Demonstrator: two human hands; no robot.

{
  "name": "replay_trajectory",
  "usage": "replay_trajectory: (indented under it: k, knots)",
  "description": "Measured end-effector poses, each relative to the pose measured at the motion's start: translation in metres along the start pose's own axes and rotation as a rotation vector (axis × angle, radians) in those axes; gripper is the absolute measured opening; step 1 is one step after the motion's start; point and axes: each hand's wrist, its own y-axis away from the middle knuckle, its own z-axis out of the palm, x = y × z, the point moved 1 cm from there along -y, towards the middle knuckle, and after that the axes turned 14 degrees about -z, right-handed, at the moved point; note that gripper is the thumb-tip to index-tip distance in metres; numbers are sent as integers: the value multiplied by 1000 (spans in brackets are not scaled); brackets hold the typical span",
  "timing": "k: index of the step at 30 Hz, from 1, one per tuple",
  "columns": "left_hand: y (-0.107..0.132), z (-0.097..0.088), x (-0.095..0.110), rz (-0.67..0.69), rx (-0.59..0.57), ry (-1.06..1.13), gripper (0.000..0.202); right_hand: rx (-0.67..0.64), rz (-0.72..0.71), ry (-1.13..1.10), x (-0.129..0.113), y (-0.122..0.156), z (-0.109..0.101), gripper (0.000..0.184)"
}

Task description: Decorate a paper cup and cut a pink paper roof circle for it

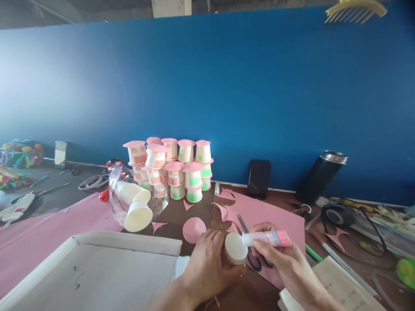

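Note:
My left hand [207, 263] is wrapped round a small white paper cup [235, 248], holding it on its side with its flat bottom facing right. My right hand [285, 263] grips a pink and white glue stick [267, 238] and presses its tip against the cup's bottom. A pink paper circle [193, 229] lies on the table just left of my hands. Black-handled scissors [251, 248] lie under my hands on a pink paper sheet [269, 216].
Several paper-cup houses with pink roofs [175, 168] are stacked at the back against the blue wall. A plastic bag of white cups [132, 201] lies to the left. A white cardboard tray [97, 268] sits front left. A black phone [258, 178], dark flask [319, 176], cables and tools fill the right.

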Motion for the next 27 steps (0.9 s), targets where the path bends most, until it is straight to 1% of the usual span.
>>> replay_trajectory:
  k: [2,6,13,17,22,25,27]
  knots:
    - [0,0,-1,13,-1,-2,59,-16,1,2,0,0,-2,31]
    - [0,1,-1,23,-10,-8,59,-40,17,112,-1,0,-5,27]
    - [0,1,0,22,2,-4,54,0,-7,161,-4,2,-2,27]
    - [0,0,-1,23,-10,-8,57,-34,-17,177,-5,3,-1,24]
    - [1,2,-1,17,-8,-5,56,-85,-26,298,-7,2,-3,23]
    - [2,5,-2,17,-2,27,64,-129,-28,348,-8,2,-3,23]
    - [1,7,-2,11,7,43,68,-136,-45,376,-8,3,-2,22]
